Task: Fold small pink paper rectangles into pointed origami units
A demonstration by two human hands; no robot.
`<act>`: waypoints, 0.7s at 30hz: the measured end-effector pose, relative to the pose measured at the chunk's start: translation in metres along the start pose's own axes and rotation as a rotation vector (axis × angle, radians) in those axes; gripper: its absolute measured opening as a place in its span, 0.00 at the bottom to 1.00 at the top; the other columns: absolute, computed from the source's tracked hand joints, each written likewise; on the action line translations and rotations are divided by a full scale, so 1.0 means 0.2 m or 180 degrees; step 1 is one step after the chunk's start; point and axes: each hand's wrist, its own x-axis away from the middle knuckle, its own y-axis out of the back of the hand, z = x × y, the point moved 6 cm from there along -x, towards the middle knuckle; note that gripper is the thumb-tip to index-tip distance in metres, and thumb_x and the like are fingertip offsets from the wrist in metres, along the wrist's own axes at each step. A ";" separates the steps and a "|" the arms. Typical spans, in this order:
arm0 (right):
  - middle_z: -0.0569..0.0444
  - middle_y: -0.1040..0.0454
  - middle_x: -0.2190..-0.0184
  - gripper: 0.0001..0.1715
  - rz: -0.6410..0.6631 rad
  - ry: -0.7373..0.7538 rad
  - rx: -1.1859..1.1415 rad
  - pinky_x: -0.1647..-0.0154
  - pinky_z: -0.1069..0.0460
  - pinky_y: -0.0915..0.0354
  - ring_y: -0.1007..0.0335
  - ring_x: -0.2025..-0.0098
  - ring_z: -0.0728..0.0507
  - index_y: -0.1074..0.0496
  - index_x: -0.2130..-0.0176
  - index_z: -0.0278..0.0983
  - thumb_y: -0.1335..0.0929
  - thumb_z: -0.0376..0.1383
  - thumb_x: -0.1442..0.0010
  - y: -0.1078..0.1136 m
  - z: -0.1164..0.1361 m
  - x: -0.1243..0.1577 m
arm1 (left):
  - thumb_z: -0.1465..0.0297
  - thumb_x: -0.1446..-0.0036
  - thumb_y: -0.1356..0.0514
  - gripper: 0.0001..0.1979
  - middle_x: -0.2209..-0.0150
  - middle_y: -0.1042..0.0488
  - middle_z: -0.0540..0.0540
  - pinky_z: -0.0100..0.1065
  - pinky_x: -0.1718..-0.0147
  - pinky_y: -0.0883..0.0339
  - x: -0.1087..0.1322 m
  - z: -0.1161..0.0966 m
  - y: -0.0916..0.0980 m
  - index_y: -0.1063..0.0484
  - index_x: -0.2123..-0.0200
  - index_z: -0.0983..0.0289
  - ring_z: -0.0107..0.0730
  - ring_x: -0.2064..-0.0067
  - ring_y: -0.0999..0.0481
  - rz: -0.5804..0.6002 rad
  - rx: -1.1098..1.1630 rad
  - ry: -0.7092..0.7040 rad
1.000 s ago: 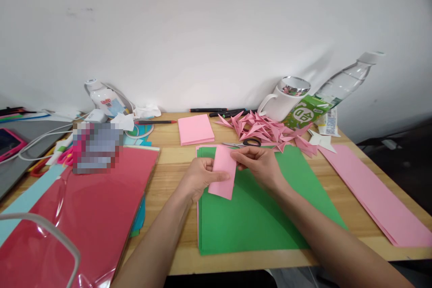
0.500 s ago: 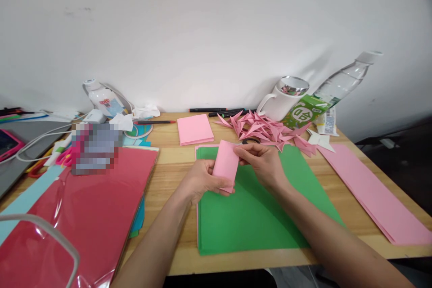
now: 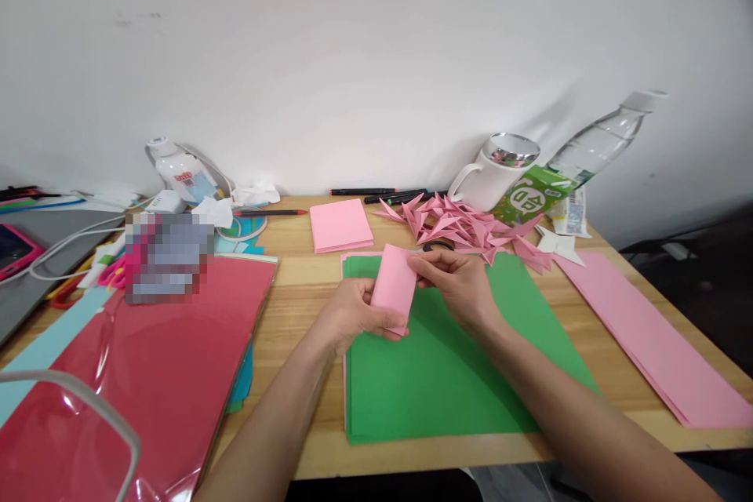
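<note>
A narrow folded piece of pink paper point(image 3: 393, 286) is held up over the green sheets point(image 3: 447, 376), tilted a little to the right. My left hand point(image 3: 356, 314) grips its lower end, thumb across the front and fingers behind. At the upper right edge, my right hand point(image 3: 459, 282) pinches the paper between thumb and fingertips. Behind the hands lies a stack of square pink paper point(image 3: 341, 225). A heap of pointed pink folded pieces point(image 3: 464, 223) spreads to the right of it, with a black ring-shaped handle point(image 3: 438, 246) partly visible at its front.
Long pink paper strips point(image 3: 652, 337) lie on the right. A white mug point(image 3: 497, 172), a green packet point(image 3: 532, 192) and a clear bottle point(image 3: 605, 137) stand by the wall. Red paper in a clear sleeve point(image 3: 170, 369) covers the left, with a white cable point(image 3: 88, 400) over it. Pens point(image 3: 400, 196) lie behind.
Both hands keep their grip on the folded pink paper, in almost the same pose. The whole view has shifted very slightly; nothing else visibly differs.
</note>
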 end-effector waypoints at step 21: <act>0.55 0.27 0.79 0.20 0.0287 -0.0086 -0.0097 0.72 0.53 0.31 0.30 0.76 0.49 0.28 0.73 0.34 0.26 0.48 0.60 -0.01 -0.03 -0.04 | 0.74 0.66 0.32 0.17 0.79 0.28 0.49 0.25 0.81 0.40 -0.01 -0.11 0.19 0.31 0.68 0.69 0.22 0.81 0.33 -0.0953 0.0069 -0.1071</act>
